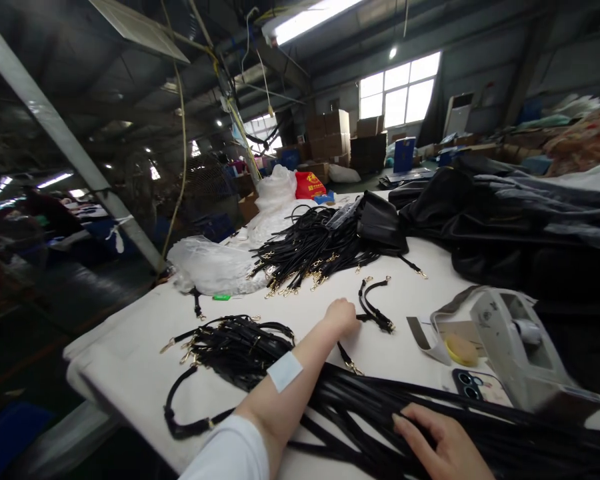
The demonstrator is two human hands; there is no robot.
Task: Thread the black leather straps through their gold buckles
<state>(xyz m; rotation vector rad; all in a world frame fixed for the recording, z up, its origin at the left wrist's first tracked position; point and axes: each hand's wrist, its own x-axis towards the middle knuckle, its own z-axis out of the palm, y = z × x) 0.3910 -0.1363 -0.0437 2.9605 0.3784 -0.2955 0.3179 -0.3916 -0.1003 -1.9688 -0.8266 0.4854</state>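
My left hand [343, 317] reaches out over the table with its fingers closed. A short black strap with a gold clasp [351, 365] comes out below it, and more black strap shows at its right side. Close by lies a curved black strap [377, 313] with gold clasps. My right hand [443, 440] is closed on long black straps [370, 400] near the front, its fingertips curled over them. Under and left of my left forearm is a heap of black straps [230, 350] with gold clasps.
A larger pile of black straps [305, 247] lies farther back, beside a black bag [383, 223]. Clear plastic bags [213, 267] are at the left. At right stand a tape dispenser [520, 347], a phone [483, 387] and black material [505, 227].
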